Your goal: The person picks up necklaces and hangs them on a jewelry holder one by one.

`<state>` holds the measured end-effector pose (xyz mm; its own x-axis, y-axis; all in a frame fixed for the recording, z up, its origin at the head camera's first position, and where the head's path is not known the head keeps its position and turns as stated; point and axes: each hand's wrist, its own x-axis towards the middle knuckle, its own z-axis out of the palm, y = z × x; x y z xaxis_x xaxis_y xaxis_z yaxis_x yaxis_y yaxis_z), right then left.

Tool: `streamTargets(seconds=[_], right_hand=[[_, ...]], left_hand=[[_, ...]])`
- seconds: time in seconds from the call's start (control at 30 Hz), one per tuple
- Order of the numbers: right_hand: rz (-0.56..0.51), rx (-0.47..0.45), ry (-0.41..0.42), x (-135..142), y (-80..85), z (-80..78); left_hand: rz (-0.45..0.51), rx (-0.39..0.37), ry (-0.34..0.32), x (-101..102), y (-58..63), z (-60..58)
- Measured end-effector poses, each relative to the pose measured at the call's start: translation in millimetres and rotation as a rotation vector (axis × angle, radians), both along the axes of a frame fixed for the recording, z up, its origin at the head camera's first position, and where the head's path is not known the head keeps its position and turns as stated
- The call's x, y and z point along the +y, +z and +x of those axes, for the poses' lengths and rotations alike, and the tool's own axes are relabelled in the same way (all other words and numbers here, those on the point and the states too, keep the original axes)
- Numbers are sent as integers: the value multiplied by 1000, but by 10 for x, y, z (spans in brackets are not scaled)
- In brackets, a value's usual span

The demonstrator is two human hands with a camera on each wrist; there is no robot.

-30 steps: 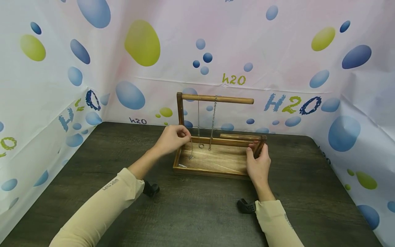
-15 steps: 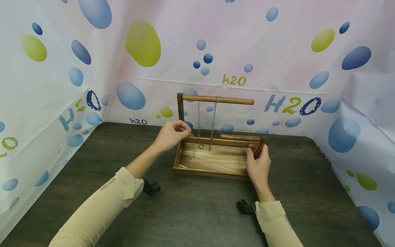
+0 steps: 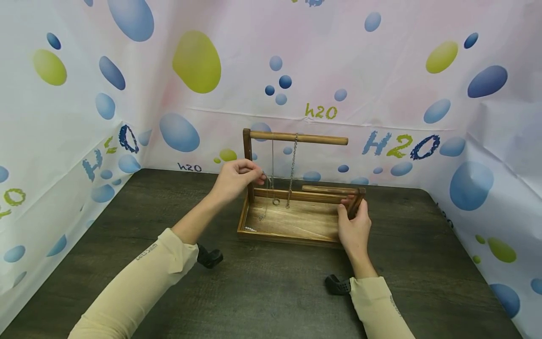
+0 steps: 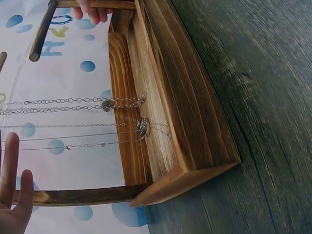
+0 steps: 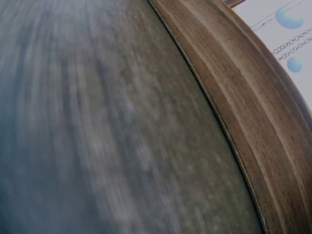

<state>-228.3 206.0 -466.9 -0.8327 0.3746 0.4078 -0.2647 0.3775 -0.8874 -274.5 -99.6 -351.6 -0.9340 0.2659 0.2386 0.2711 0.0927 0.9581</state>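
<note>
In the head view a wooden jewelry stand [image 3: 292, 238] has a shallow tray, a tall bar [image 3: 305, 138] and a lower bar [image 3: 326, 189]. My left hand [image 3: 235, 181] pinches the top of a thin silver necklace [image 3: 262, 217], whose end dangles over the tray's left part. Close by, a fine necklace with a ring pendant [image 3: 276, 202] and a thicker chain necklace [image 3: 293, 169] hang from the tall bar. My right hand [image 3: 354, 226] grips the stand's right end at the short post [image 3: 357, 201]. Only wood and chain bits show in the right wrist view.
A small string of white beads [image 3: 250, 229] lies in the tray's front left corner. The stand sits on a dark wood-grain table [image 3: 271, 292]. Behind it rises a patterned backdrop [image 3: 237, 61]. A black wrist device [image 3: 337, 285] shows below the right hand.
My left hand has risen slightly and shifted a little right, bringing the pinched necklace nearer the hanging ones. The right hand keeps its hold on the stand.
</note>
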Motion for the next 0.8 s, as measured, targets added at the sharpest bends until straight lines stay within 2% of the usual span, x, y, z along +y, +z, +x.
streamTargets(seconds=[0.6,0.8], right_hand=[[21,-7,-7,-12,-18,32],[35,2,-9,-10,-18,16]], left_hand=[[75,-137,7,19,-23,7],[120,-187,-9,45,-33,-5]])
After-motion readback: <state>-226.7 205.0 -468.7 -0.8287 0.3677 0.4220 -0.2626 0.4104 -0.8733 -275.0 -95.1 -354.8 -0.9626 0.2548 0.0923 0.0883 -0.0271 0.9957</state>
